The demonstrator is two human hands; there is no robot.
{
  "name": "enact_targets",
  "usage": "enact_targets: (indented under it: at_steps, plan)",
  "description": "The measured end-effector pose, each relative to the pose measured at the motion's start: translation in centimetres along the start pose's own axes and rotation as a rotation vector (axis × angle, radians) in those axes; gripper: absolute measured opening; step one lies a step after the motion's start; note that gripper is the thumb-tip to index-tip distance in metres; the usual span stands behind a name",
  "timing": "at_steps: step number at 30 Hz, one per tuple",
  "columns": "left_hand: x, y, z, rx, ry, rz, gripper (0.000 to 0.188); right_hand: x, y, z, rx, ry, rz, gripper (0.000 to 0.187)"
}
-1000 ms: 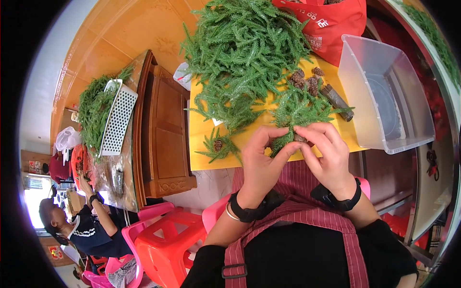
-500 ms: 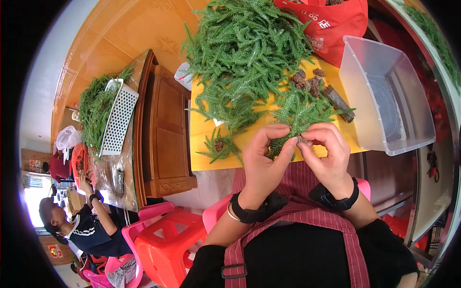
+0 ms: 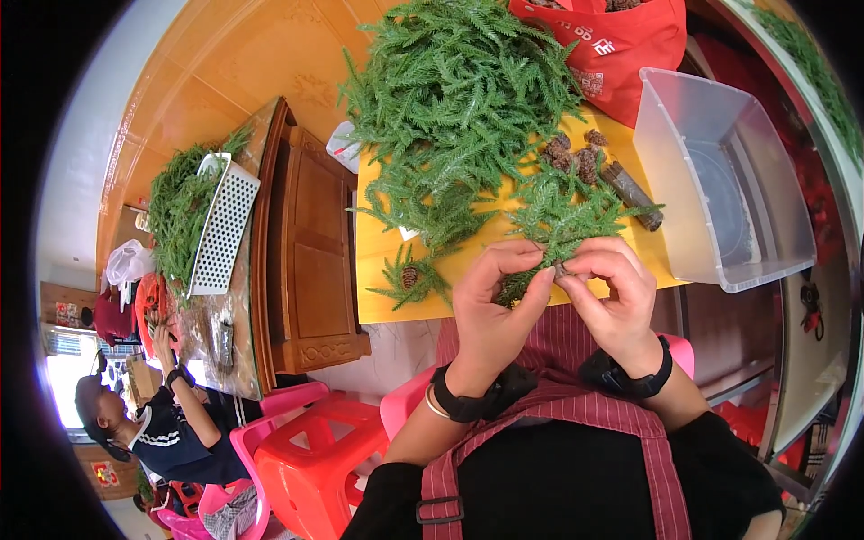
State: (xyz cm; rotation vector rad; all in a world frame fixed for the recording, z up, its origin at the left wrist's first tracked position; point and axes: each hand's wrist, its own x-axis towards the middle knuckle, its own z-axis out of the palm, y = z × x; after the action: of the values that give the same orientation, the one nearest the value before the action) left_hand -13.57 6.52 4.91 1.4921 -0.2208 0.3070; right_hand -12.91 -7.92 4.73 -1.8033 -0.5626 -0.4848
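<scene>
Close together at the front edge of the yellow table (image 3: 396, 306), both my hands pinch the base of a green artificial fir sprig (image 3: 558, 220). My left hand (image 3: 499, 301) has thumb and forefinger closed on the stem side, and my right hand (image 3: 616, 288) pinches beside it. A small brownish bit shows between the fingertips, too covered to name. Beyond the sprig lie several pine cones (image 3: 587, 166) and a dark bundle of thin sticks or wires (image 3: 633, 196). To the left rests another sprig with a pine cone (image 3: 409, 276) at its centre.
A large heap of fir sprigs (image 3: 459, 99) covers the table's far side. On the right stand a clear plastic bin (image 3: 720, 198) and a red bag (image 3: 621, 63). At left, a person (image 3: 171, 432) sits near a white perforated basket (image 3: 225, 229); a red stool (image 3: 315, 450) stands between.
My hands stay pinched at the sprig's base, with only slight finger shifts. The view has moved a little.
</scene>
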Motion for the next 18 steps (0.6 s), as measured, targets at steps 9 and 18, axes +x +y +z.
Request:
enact_targets:
  at_steps: [9, 18]
  plan:
    - [0.0, -0.2, -0.2, 0.162, -0.091, 0.109, 0.02, -0.9, 0.0, 0.4, 0.192, 0.077, 0.155, 0.033]
    - [0.0, -0.4, 0.1, 0.147, -0.051, 0.073, 0.022, -1.2, 0.5, 0.1, 0.238, 0.138, 0.153, 0.028]
